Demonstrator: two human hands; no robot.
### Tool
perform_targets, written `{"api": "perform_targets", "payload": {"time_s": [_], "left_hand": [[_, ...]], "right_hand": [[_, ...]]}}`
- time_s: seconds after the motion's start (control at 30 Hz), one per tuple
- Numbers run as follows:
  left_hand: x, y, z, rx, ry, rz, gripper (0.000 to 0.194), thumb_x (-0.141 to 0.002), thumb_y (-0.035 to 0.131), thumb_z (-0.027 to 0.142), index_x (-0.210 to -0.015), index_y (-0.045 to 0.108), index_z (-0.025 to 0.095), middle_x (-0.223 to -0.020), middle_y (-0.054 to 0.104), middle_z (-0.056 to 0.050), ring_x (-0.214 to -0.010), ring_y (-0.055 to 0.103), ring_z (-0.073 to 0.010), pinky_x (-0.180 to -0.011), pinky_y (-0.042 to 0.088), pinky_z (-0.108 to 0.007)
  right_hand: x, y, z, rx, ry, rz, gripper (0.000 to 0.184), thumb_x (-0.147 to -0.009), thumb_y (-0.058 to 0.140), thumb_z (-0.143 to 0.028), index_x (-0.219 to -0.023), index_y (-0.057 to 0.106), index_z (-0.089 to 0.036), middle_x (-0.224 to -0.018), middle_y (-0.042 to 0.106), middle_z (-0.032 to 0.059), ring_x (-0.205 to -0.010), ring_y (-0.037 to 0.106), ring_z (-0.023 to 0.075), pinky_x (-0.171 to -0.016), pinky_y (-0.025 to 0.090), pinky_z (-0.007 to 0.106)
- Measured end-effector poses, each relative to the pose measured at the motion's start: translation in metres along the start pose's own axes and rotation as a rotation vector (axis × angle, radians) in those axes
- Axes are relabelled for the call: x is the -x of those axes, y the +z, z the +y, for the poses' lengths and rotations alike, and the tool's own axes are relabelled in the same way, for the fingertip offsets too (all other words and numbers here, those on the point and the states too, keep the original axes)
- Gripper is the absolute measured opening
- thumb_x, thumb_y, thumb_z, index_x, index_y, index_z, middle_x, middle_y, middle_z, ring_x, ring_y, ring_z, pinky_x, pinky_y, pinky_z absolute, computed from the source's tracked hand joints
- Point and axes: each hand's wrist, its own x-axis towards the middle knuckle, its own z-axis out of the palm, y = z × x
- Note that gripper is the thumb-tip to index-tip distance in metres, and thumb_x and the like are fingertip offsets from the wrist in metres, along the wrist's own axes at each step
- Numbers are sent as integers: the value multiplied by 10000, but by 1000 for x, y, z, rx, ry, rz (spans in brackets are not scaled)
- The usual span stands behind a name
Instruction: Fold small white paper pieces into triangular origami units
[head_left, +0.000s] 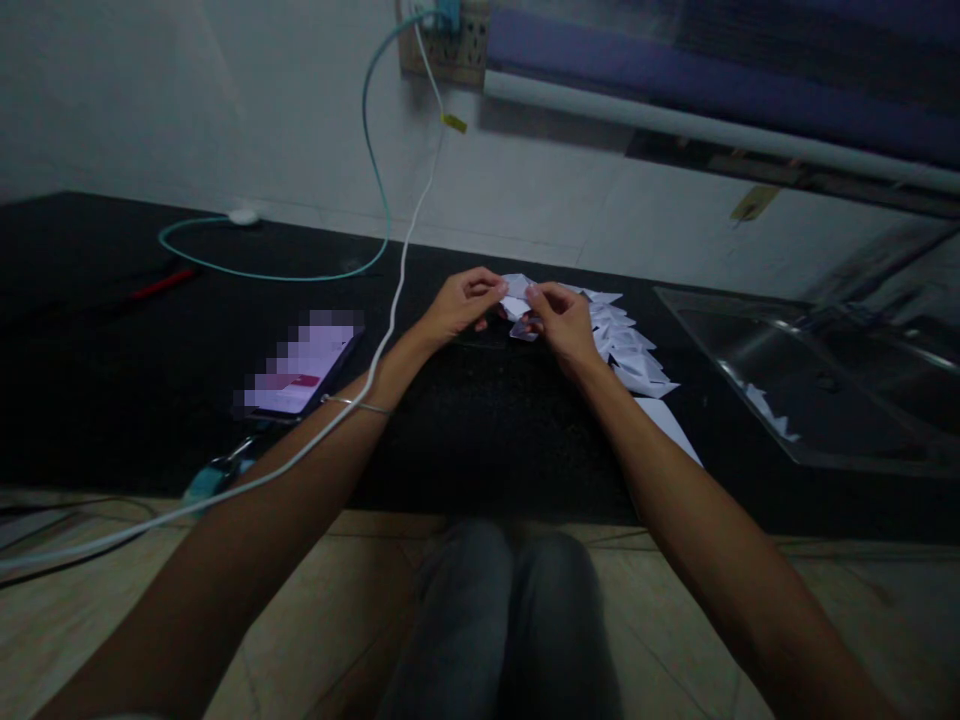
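Note:
A folded white paper piece point(516, 288) is held up between both hands above the black counter point(480, 440). My left hand point(469, 303) pinches its left side with thumb and fingers. On its right side, my right hand point(559, 318) is closed on the same paper, thumb on top. Another small paper flap shows just under the right fingers; whether it joins the held piece I cannot tell. Close to the right hand lie several folded white paper pieces point(626, 345), pointed and overlapping in a row. A flat white sheet point(667, 425) is partly behind the right forearm.
A phone point(304, 365) with a lit screen lies left of my left forearm. A white cable point(397, 290) hangs from the wall outlet point(465, 45) across that forearm. A teal cable point(262, 275) loops behind. A red-handled item point(163, 284) lies far left; a sink point(825, 380) is at right.

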Motion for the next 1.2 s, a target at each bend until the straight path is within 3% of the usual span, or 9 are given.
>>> {"api": "perform_targets", "payload": {"time_s": [0.33,0.6,0.7,0.97,1.2], "left_hand": [[-1,-5,-3,-1,36,24,274,-863,694,426,-894,699,154,-812,684,-75,-673,628,-120,-503,439,-222],[1,-7,-1,-24,48,25,498,-819,732,413,-1232,658,143,-794,713,-61,-591,598,-110,-506,434,-226],[2,-6,1,-29,39,22,409,-830,715,389,-1145,705,128,-780,709,-71,-599,604,-120,-512,436,-242],[2,1,1,-9,-8,41,278,-831,730,348,-1027,682,157,-768,678,-49,-609,599,-124,-512,421,-249],[-1,-1,-3,-37,77,76,242,-812,759,348,-911,629,171,-739,646,-30,-699,622,-141,-596,451,-260]], "right_hand": [[-1,0,0,-58,-13,23,447,-747,718,-663,-852,703,-229,-764,673,25,-623,628,131,-537,548,272],[-1,-1,2,-28,-8,-10,460,-727,741,-636,-955,695,-239,-737,673,5,-591,617,122,-548,541,271],[0,-2,0,27,-29,6,472,-754,722,-626,-1048,675,-259,-662,637,-20,-578,614,132,-552,533,279],[3,0,-9,107,-106,-15,415,-772,706,-631,-914,672,-242,-695,660,-3,-568,606,135,-535,506,286],[3,2,-6,73,-54,8,472,-786,720,-572,-1126,597,-268,-634,645,-28,-542,620,158,-558,543,314]]}}
